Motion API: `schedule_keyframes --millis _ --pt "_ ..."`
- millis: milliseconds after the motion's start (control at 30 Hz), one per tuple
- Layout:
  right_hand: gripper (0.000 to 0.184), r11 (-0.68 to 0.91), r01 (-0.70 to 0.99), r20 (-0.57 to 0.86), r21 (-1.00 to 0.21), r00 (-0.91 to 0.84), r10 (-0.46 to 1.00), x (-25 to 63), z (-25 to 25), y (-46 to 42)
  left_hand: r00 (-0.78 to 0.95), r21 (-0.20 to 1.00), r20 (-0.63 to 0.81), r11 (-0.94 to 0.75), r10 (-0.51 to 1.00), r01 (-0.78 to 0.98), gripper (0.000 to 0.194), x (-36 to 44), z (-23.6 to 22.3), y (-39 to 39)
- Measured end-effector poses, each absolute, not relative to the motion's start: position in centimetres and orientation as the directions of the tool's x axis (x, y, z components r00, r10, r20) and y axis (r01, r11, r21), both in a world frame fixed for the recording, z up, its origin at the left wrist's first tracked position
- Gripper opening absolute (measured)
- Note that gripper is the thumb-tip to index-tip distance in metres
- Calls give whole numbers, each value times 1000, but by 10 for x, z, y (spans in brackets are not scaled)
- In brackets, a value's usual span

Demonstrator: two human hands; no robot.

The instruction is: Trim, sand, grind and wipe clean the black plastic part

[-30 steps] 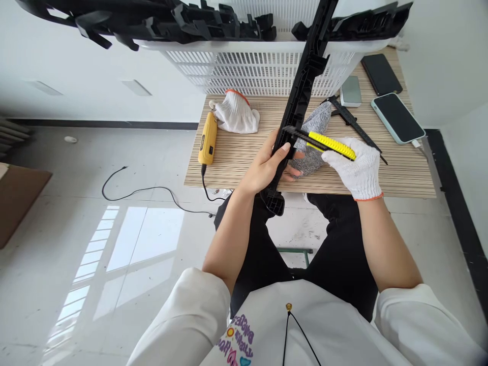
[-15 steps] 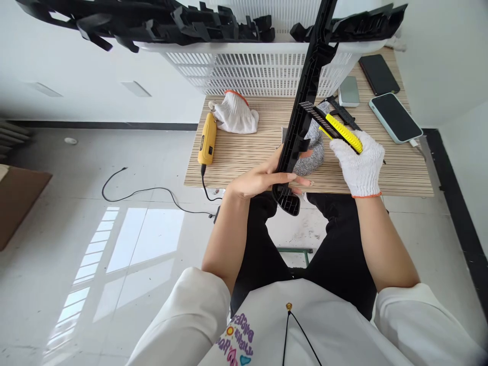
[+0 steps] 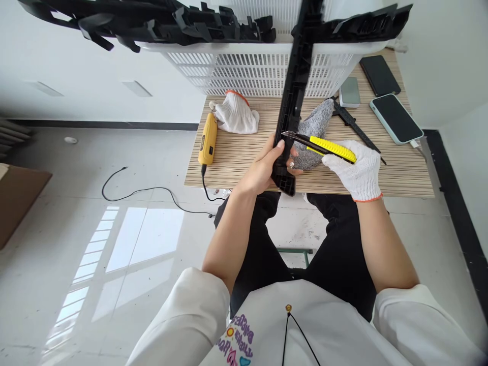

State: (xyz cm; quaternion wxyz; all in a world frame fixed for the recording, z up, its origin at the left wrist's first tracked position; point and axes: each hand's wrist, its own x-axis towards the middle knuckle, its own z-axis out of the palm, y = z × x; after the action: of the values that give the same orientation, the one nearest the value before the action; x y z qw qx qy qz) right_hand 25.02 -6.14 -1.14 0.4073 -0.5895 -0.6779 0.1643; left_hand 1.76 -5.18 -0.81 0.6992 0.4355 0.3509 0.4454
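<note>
My bare left hand [image 3: 263, 165] is wrapped around the lower end of a long black plastic trim piece [image 3: 294, 86], which stretches up past the basket. In my white-gloved right hand [image 3: 356, 168] is a yellow and black utility knife [image 3: 331, 147]. Its extended blade points left and meets the trim piece near my left thumb; whether it touches or only overlaps in view I cannot tell. Under and behind the knife lies a grey knitted glove [image 3: 314, 127] on the table.
A white basket [image 3: 236, 71] bears more black plastic parts [image 3: 183, 23]. On the wooden table [image 3: 236, 162] lie a white glove [image 3: 236, 114], a corded yellow tool [image 3: 208, 140], a black caliper [image 3: 354, 124], a small grey-green box [image 3: 349, 92] and two phones [image 3: 396, 118].
The trim piece has shifted left and stands more upright, with my left hand gripping it higher. My right hand has brought the knife left and down, its blade now lower on the piece.
</note>
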Motion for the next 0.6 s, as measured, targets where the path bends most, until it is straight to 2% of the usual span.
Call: schedule_keyframes --millis 200,300,433,600 --pt "22 239 700 361 -673 29 932 248 -10 -61 478 914 -98 268 873 -303 48 3 -4 -54" --pt "24 252 711 369 -657 11 930 248 -9 -62 465 932 -91 239 881 -270 46 1 -6 -53" --pt "27 262 726 373 -636 -8 928 246 -7 -65 472 966 -5 126 882 -225 38 -1 -12 -49" --pt "29 247 694 329 -677 -15 944 245 -7 -63 447 989 35 34 894 -146 39 -1 -14 -47"
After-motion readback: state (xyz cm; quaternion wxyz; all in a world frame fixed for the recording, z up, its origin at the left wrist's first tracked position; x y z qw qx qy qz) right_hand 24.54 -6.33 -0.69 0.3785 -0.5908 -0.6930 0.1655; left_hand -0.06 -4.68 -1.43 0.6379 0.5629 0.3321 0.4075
